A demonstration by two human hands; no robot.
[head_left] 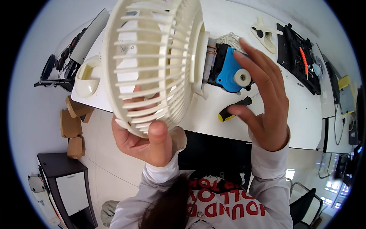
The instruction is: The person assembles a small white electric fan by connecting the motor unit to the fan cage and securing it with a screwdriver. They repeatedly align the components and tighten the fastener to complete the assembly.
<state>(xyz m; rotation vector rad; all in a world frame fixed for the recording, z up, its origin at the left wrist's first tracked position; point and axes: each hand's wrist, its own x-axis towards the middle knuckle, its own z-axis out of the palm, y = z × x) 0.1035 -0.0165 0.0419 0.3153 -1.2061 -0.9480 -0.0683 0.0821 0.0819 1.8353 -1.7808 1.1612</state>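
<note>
A cream fan cage (166, 68) with slatted ribs is raised over the white table, turned on its side. My left hand (146, 143) grips its lower rim, thumb outside and fingers inside the ribs. On the cage's right side sits a fan motor (214, 63) with a blue gear housing (228, 70) and a round pale knob (243, 77). Fingers spread, my right hand (267, 87) hovers around the housing; whether its fingertips touch is hard to tell. Below it lies a black and yellow screwdriver (232, 110), near the right thumb.
Behind the motor is a coiled white cable (230, 39). A cream clip-shaped part (265, 34) and a black tool case (299, 53) with an orange-red shaft (304, 63) lie at the far right. Another cream casing (87, 82) rests at the left edge; cardboard boxes (71, 124) are below.
</note>
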